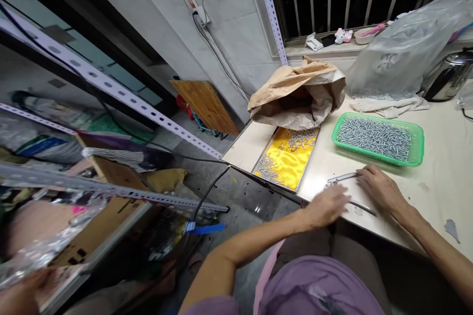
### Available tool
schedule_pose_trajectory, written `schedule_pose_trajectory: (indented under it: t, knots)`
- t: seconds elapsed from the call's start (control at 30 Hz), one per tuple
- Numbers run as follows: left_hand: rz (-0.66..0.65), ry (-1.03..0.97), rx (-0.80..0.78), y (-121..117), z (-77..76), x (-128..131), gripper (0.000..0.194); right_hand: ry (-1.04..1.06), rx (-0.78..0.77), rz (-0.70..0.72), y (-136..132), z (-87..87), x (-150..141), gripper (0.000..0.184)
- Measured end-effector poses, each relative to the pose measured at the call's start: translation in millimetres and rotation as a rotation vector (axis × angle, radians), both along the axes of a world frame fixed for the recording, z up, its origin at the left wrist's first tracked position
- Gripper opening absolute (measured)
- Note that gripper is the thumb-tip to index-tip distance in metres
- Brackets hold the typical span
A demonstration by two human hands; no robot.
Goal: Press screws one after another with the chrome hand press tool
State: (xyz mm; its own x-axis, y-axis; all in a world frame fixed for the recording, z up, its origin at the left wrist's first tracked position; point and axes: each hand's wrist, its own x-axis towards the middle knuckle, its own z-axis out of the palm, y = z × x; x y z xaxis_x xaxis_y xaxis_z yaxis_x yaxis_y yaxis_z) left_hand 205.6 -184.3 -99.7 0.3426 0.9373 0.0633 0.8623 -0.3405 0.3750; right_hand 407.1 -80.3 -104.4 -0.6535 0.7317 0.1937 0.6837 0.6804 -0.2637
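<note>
Metal strip (340,177), thin and grey, lying on a pale tabletop (424,197) just ahead of a person's left hand (329,204), one end under the fingertips of the right hand (379,187). The right hand is bent down at the knuckles, fingers close together and touching that end; whether it pinches or only presses cannot be told. The left hand is blurred, its fingers drawn inward, and its grip cannot be made out. A second slim bar (364,208) lies between the two hands, near the table's edge.

Ahead of the right hand sits a green plastic basket (417,145) filled with many small metal pins (373,137). Ahead and to the left of the left hand is a flat tray with a yellow lining (290,157), more pins heaped in two places on it. Beyond that tray, farther from the left hand, a brown paper bag (295,81) gapes open, its mouth facing the person
</note>
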Motion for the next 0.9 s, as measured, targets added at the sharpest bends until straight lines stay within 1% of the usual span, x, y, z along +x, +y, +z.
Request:
schedule_pose_trajectory:
  t: [0.1, 0.13, 0.17, 0.2, 0.27, 0.3, 0.4, 0.53, 0.63, 0.7, 0.77, 0.8, 0.87, 0.9]
  knots:
    - [0.182, 0.062, 0.004, 9, 14.5, -72, 0.022, 0.106, -0.059, 0.062, -26, 2.8, 10, 0.032]
    - [0.277, 0.103, -0.001, 12, 18.8, -96, 0.022, 0.128, -0.082, 0.075, -34, 2.2, 13, 0.033]
    - [0.431, 0.200, -0.032, 14, 22.3, -117, 0.021, 0.144, -0.100, 0.085, -42, 0.7, 15, 0.033]
    - [0.515, 0.285, -0.072, 15, 24.9, -136, 0.020, 0.153, -0.111, 0.092, -48, -1.7, 16, 0.033]
    - [0.550, 0.405, -0.154, 17, 26.7, -162, 0.018, 0.164, -0.110, 0.102, -57, -7.5, 16, 0.033]
    - [0.533, 0.446, -0.183, 18, 26.2, -169, 0.018, 0.172, -0.100, 0.103, -60, -10.1, 16, 0.032]
    - [0.449, 0.504, -0.199, 19, 21.1, -179, 0.021, 0.202, -0.071, 0.087, -65, -13.0, 14, 0.031]
    - [0.355, 0.520, -0.175, 22, 14.1, -180, 0.027, 0.216, -0.065, 0.070, -69, -7.9, 14, 0.032]
    - [0.324, 0.511, -0.174, 23, 15.6, -181, 0.023, 0.212, -0.064, 0.070, -69, -5.7, 14, 0.033]
    - [0.352, 0.479, -0.186, 22, 21.0, -179, 0.020, 0.202, -0.074, 0.068, -69, -5.8, 13, 0.033]
    - [0.411, 0.386, -0.182, 20, 27.7, -173, 0.018, 0.189, -0.083, 0.065, -70, -6.0, 13, 0.034]
    - [0.449, 0.309, -0.176, 19, 30.5, -168, 0.017, 0.181, -0.089, 0.066, -71, -5.8, 12, 0.034]
    - [0.506, 0.091, -0.190, 15, 32.9, -149, 0.015, 0.153, -0.098, 0.065, -73, -4.8, 11, 0.035]
    - [0.518, -0.046, -0.228, 14, 32.1, -136, 0.013, 0.130, -0.100, 0.062, -74, -4.2, 10, 0.035]
